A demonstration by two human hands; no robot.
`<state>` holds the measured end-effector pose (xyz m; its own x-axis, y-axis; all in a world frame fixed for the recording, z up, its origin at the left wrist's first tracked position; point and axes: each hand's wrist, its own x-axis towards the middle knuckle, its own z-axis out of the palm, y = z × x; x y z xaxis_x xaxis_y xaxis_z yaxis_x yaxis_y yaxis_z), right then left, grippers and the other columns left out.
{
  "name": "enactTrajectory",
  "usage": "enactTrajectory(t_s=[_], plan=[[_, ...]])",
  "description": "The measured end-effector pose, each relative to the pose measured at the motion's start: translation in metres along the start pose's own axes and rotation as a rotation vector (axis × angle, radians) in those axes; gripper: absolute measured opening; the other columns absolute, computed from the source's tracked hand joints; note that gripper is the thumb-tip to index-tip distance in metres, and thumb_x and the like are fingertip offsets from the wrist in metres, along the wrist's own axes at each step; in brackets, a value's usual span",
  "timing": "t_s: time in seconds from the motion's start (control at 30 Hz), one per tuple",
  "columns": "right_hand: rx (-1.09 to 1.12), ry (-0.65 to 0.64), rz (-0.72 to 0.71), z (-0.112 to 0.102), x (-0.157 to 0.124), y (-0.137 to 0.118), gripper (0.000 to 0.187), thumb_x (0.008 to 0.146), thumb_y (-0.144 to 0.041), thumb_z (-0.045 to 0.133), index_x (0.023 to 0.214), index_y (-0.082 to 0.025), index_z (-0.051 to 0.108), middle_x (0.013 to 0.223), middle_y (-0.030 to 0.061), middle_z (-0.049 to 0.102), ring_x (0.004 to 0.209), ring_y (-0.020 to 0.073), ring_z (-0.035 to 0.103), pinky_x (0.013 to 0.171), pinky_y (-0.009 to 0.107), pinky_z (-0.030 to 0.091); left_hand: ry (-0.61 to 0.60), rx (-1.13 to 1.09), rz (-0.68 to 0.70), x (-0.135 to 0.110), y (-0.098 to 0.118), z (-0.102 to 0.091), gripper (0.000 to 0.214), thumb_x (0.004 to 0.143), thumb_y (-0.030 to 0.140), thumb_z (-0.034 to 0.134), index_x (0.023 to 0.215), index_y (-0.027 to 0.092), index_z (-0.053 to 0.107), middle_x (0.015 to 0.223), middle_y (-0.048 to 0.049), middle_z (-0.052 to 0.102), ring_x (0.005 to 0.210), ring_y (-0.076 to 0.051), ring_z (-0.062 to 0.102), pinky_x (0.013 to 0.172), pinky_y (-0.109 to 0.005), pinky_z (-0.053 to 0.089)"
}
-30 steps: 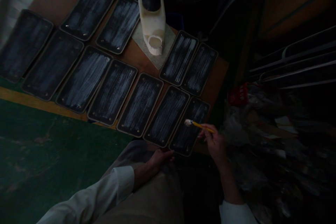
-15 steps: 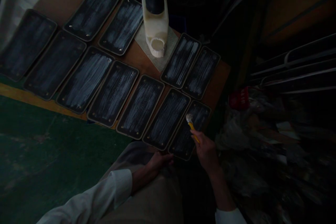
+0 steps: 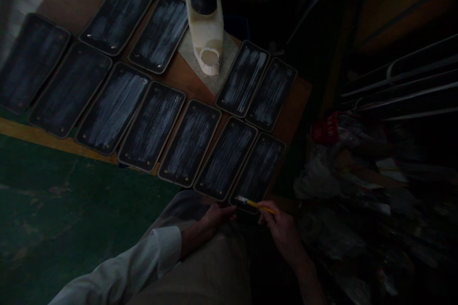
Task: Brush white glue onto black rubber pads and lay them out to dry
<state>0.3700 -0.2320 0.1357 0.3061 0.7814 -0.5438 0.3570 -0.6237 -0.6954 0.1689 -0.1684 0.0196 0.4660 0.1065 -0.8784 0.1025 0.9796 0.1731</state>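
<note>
My right hand [image 3: 281, 226] is closed around the yellow handle of a small paintbrush [image 3: 255, 204]. Its whitish bristles touch the lower end of the nearest dark rectangular plate [image 3: 259, 167], which carries pale streaks. Close to that plate's bottom left corner, my left hand [image 3: 214, 219] rests on my lap, fingers stretched toward the corner; whether they touch it is too dark to tell. More dark plates with rounded corners lie alongside, such as a streaked plate [image 3: 226, 159] and one further left [image 3: 189, 143]. White brush strokes cover most of them.
The plates lie on a brown board [image 3: 300, 97]. Behind them a cream plastic nozzle [image 3: 207, 28] on a black hose stands on a grey sheet [image 3: 226, 69]. To the right are a red container [image 3: 325, 128] and crumpled plastic bags [image 3: 318, 174]. Green floor [image 3: 71, 200] shows at left.
My right hand has drawn the paintbrush down the nearest plate, from its upper middle to its lower end, and the brush now points left. My left hand stays at about the same place.
</note>
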Motion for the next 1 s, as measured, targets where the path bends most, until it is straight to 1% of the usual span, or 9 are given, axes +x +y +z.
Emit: enactTrajectory(t_s=[0.17, 0.23, 0.37, 0.5, 0.6, 0.67, 0.8, 0.97, 1.0], plan=[[-0.087, 0.318, -0.119, -0.026, 0.041, 0.017, 0.03, 0.099, -0.039, 0.043, 0.111, -0.022, 0.064, 0.08, 0.002, 0.073, 0.071, 0.0157, 0.071, 0.067, 0.027, 0.057, 0.05, 0.039, 0.006, 0.002, -0.002, 0.0, 0.04, 0.059, 0.032, 0.088, 0.087, 0.011, 0.069, 0.077, -0.0039, 0.066, 0.06, -0.012, 0.057, 0.059, -0.026, 0.044], [-0.163, 0.383, -0.2, -0.028, 0.05, 0.021, 0.029, 0.099, -0.038, 0.046, 0.114, -0.022, 0.064, 0.09, 0.0047, 0.075, 0.079, 0.0176, 0.072, 0.073, 0.031, 0.059, 0.054, 0.052, 0.004, 0.001, -0.001, 0.0, 0.038, 0.06, 0.032, 0.087, 0.087, 0.011, 0.069, 0.076, -0.0031, 0.066, 0.06, -0.012, 0.057, 0.059, -0.026, 0.044], [-0.293, 0.267, -0.315, -0.005, 0.03, 0.028, 0.027, 0.1, -0.032, 0.045, 0.116, -0.022, 0.065, 0.103, 0.0083, 0.075, 0.092, 0.0209, 0.073, 0.081, 0.036, 0.059, 0.013, 0.041, 0.0, -0.003, 0.002, 0.002, 0.037, 0.063, 0.033, 0.086, 0.089, 0.012, 0.069, 0.08, -0.0037, 0.068, 0.065, -0.012, 0.059, 0.062, -0.025, 0.045], [-0.271, 0.104, -0.241, 0.028, -0.026, 0.031, 0.029, 0.1, -0.029, 0.042, 0.116, -0.023, 0.065, 0.101, 0.0068, 0.076, 0.089, 0.0199, 0.074, 0.077, 0.033, 0.061, -0.014, 0.009, -0.02, -0.005, 0.0, 0.003, 0.037, 0.065, 0.033, 0.086, 0.089, 0.01, 0.069, 0.082, -0.0066, 0.069, 0.07, -0.015, 0.063, 0.066, -0.026, 0.047], [-0.154, 0.054, -0.156, 0.033, -0.053, 0.029, 0.027, 0.1, -0.03, 0.042, 0.112, -0.025, 0.065, 0.1, 0.0034, 0.077, 0.087, 0.0179, 0.075, 0.076, 0.029, 0.062, 0.012, -0.03, -0.045, -0.005, -0.003, 0.003, 0.034, 0.065, 0.028, 0.086, 0.088, 0.01, 0.069, 0.083, -0.0071, 0.07, 0.071, -0.015, 0.065, 0.068, -0.026, 0.049], [-0.099, 0.083, -0.084, 0.027, -0.057, 0.027, 0.026, 0.099, -0.033, 0.043, 0.11, -0.027, 0.066, 0.095, 0.0019, 0.078, 0.081, 0.0173, 0.075, 0.072, 0.027, 0.062, 0.032, -0.044, -0.053, -0.004, -0.004, 0.004, 0.033, 0.065, 0.026, 0.086, 0.089, 0.011, 0.069, 0.083, -0.0069, 0.07, 0.071, -0.015, 0.065, 0.068, -0.026, 0.05], [-0.094, 0.263, -0.012, 0.013, -0.045, 0.03, 0.031, 0.098, -0.043, 0.043, 0.109, -0.027, 0.068, 0.089, 0.0035, 0.078, 0.075, 0.0189, 0.076, 0.07, 0.028, 0.063, 0.043, -0.044, -0.06, 0.0, -0.008, 0.002, 0.039, 0.062, 0.03, 0.089, 0.089, 0.011, 0.069, 0.08, -0.0061, 0.069, 0.07, -0.014, 0.065, 0.065, -0.023, 0.049], [-0.069, 0.274, -0.093, 0.034, -0.052, 0.046, 0.041, 0.096, -0.056, 0.042, 0.099, -0.031, 0.073, 0.09, 0.0032, 0.079, 0.076, 0.0212, 0.076, 0.067, 0.028, 0.063, 0.017, -0.051, -0.048, 0.009, -0.022, -0.002, 0.043, 0.058, 0.039, 0.091, 0.084, 0.012, 0.07, 0.076, -0.0058, 0.069, 0.067, -0.013, 0.064, 0.062, -0.022, 0.048], [-0.05, 0.291, -0.057, 0.038, -0.053, 0.049, 0.04, 0.095, -0.058, 0.042, 0.098, -0.033, 0.073, 0.089, 0.0022, 0.079, 0.073, 0.0206, 0.076, 0.066, 0.027, 0.063, 0.024, -0.058, -0.035, 0.011, -0.024, -0.002, 0.045, 0.055, 0.04, 0.092, 0.084, 0.013, 0.07, 0.075, -0.005, 0.068, 0.066, -0.014, 0.064, 0.06, -0.023, 0.047]])
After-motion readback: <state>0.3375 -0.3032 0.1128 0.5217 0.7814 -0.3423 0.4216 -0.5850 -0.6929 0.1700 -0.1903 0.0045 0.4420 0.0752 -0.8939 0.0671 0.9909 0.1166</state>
